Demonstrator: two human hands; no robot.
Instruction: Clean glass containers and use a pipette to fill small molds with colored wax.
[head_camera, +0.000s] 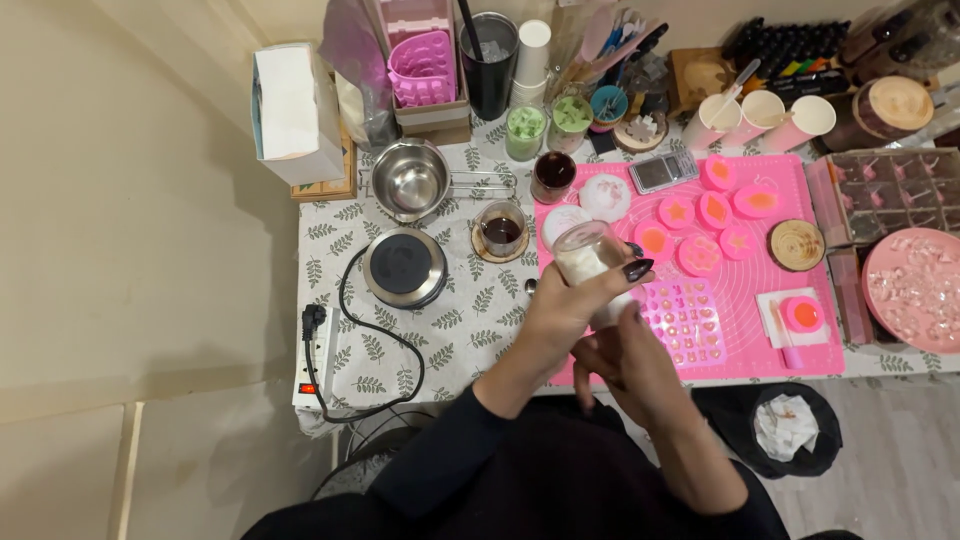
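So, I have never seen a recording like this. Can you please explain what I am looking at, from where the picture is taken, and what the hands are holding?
There is no machine here. A camera worn on a person's head looks down at their own two hands above a craft table with a leaf-patterned cloth. The left hand grips a clear glass jar with something white inside, tilted. The right hand is at the jar's lower end; I cannot tell whether it grips it. Below lies a pink mat with pink moulds holding orange filling. Further left stand a small round hotplate, a steel pot and a power strip.
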